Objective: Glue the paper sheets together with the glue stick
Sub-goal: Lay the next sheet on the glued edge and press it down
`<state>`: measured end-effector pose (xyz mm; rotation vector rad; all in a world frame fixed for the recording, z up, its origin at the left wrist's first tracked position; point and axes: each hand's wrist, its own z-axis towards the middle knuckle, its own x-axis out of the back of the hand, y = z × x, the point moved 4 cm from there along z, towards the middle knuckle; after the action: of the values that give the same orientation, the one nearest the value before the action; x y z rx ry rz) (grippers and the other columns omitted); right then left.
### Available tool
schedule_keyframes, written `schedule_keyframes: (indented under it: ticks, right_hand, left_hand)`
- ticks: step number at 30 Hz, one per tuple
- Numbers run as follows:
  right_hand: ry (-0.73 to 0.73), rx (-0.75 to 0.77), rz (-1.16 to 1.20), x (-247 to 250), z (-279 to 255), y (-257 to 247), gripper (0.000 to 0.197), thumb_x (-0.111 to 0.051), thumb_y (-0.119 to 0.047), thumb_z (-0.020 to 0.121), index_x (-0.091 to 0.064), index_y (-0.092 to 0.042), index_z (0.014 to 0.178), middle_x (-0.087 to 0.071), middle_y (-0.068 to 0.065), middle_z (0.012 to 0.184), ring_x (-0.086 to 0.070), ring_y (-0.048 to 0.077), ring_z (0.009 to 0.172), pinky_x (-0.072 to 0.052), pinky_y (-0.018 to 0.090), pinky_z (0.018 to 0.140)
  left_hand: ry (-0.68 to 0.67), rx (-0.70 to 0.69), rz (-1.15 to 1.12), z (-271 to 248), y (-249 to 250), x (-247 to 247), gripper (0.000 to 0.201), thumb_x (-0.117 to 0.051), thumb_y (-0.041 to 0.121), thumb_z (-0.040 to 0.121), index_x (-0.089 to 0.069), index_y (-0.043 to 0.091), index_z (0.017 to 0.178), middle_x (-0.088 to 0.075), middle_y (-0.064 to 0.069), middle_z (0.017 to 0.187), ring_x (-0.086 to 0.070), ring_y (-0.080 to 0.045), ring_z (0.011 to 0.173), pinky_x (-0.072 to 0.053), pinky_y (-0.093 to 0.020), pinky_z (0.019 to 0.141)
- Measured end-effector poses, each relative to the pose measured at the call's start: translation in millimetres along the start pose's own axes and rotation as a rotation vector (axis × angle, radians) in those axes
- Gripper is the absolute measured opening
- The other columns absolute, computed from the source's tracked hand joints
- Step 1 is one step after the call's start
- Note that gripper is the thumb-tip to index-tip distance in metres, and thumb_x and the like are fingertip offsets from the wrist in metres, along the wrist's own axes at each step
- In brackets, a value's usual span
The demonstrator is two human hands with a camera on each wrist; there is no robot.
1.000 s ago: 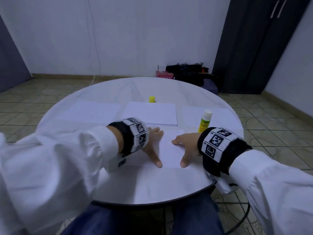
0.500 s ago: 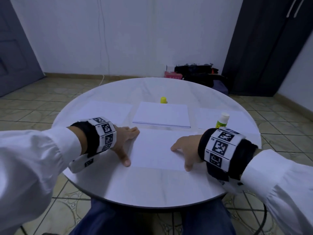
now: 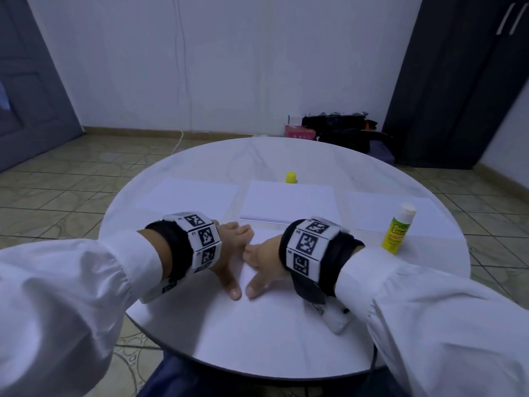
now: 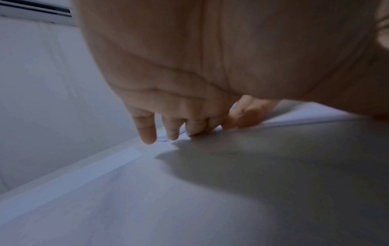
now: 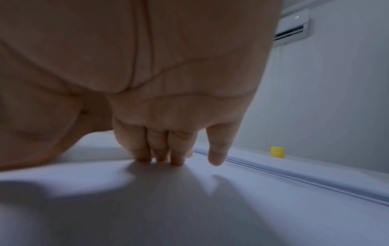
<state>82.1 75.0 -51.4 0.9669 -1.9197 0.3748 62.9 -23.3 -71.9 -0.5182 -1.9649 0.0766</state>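
A white paper sheet lies on the round white table in front of me. Both hands rest on it side by side, thumbs nearly touching. My left hand presses it with straight fingers. My right hand does the same, its fingertips flat on the sheet. Neither hand holds anything. The yellow-green glue stick stands upright, cap off, to the right of my right wrist. Its yellow cap sits behind the paper stack.
Single sheets lie at the left and the right of the stack. Bags and a pink box lie on the floor behind the table. A dark wardrobe stands at the right, a door at the left.
Half a second ago my hands were spread to the sheet's left and right edges. Now they have slid back together at its middle. The glue stick has not moved.
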Motion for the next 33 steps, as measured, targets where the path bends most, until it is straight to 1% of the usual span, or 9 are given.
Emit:
schedule_keyframes:
  ticks: [3, 8, 12, 18, 21, 25, 29, 31, 33]
  right_hand:
    - [-0.002, -0.121, 0.084, -18, -4, 40, 0.103, -0.062, -0.058, 0.081, -0.003, -0.012, 0.152, 0.000, 0.007, 0.160, -0.011, 0.023, 0.146, -0.012, 0.036, 0.117]
    - [-0.084, -0.305, 0.190, -42, -42, 105, 0.117, -0.072, -0.055, 0.073, 0.002, -0.014, 0.152, 0.008, 0.001, 0.160, -0.006, 0.018, 0.147, -0.008, 0.034, 0.118]
    - [-0.163, -0.349, 0.205, -59, -63, 125, 0.120, -0.073, -0.051, 0.074, 0.011, -0.015, 0.151, 0.016, -0.004, 0.158, 0.000, 0.017, 0.147, -0.008, 0.035, 0.117]
    - [-0.215, -0.367, 0.200, -73, -73, 135, 0.126, -0.077, -0.049, 0.070, 0.016, -0.018, 0.150, 0.020, -0.004, 0.157, 0.004, 0.018, 0.146, -0.008, 0.036, 0.116]
    - [-0.206, -0.365, 0.184, -72, -71, 135, 0.128, -0.079, -0.049, 0.068, 0.013, -0.016, 0.150, 0.016, -0.002, 0.158, 0.002, 0.019, 0.147, -0.011, 0.037, 0.117]
    - [-0.162, -0.383, 0.156, -71, -62, 138, 0.129, -0.083, -0.053, 0.057, -0.005, -0.012, 0.150, -0.012, 0.004, 0.155, -0.021, 0.024, 0.141, -0.026, 0.041, 0.112]
    - [-0.103, -0.397, 0.140, -73, -55, 139, 0.129, -0.087, -0.054, 0.045, -0.018, -0.011, 0.145, -0.026, 0.005, 0.149, -0.035, 0.024, 0.132, -0.031, 0.037, 0.102]
    - [-0.086, -0.401, 0.137, -73, -54, 138, 0.129, -0.088, -0.053, 0.045, -0.019, -0.010, 0.145, -0.027, 0.006, 0.149, -0.036, 0.024, 0.132, -0.032, 0.038, 0.104]
    - [-0.080, -0.400, 0.185, -73, -53, 139, 0.140, -0.089, -0.051, 0.043, -0.007, -0.011, 0.149, -0.021, 0.007, 0.153, -0.028, 0.026, 0.138, -0.028, 0.040, 0.108]
  left_hand:
    - [0.003, -0.016, -0.023, 0, -3, 0, 0.133, -0.074, 0.071, 0.058, -0.001, 0.013, 0.152, -0.007, 0.004, 0.160, -0.012, -0.016, 0.145, -0.018, -0.044, 0.117]
    - [-0.035, -0.014, 0.008, -3, -3, 2, 0.131, -0.071, 0.072, 0.062, 0.005, 0.015, 0.153, 0.004, 0.007, 0.161, -0.004, -0.015, 0.147, -0.012, -0.042, 0.118]
    - [-0.066, 0.007, 0.012, -3, -3, 3, 0.134, -0.071, 0.073, 0.061, 0.010, 0.018, 0.153, 0.009, 0.008, 0.161, 0.002, -0.015, 0.148, -0.006, -0.040, 0.120]
    - [-0.077, 0.024, 0.051, -4, 2, 7, 0.133, -0.071, 0.073, 0.062, 0.009, 0.016, 0.153, 0.009, 0.006, 0.161, 0.001, -0.014, 0.148, -0.006, -0.038, 0.119]
    - [-0.083, 0.034, 0.063, -3, 1, 6, 0.135, -0.070, 0.074, 0.061, 0.010, 0.017, 0.152, 0.010, 0.007, 0.161, 0.002, -0.014, 0.148, -0.007, -0.038, 0.119]
    - [-0.102, 0.040, 0.044, -1, -1, 4, 0.138, -0.070, 0.076, 0.058, 0.012, 0.017, 0.152, 0.011, 0.009, 0.160, 0.004, -0.013, 0.148, -0.006, -0.038, 0.120]
    - [-0.104, 0.043, 0.030, 1, -1, 5, 0.141, -0.072, 0.075, 0.055, 0.012, 0.017, 0.152, 0.011, 0.008, 0.160, 0.005, -0.013, 0.148, -0.006, -0.040, 0.120]
    - [-0.098, 0.046, 0.013, 2, 0, 5, 0.142, -0.074, 0.076, 0.053, 0.008, 0.018, 0.153, 0.007, 0.008, 0.161, 0.003, -0.014, 0.148, -0.008, -0.040, 0.120]
    - [-0.094, 0.066, -0.032, 4, -2, 4, 0.144, -0.074, 0.080, 0.040, -0.003, 0.021, 0.151, -0.007, 0.006, 0.159, -0.010, -0.017, 0.147, -0.015, -0.042, 0.118]
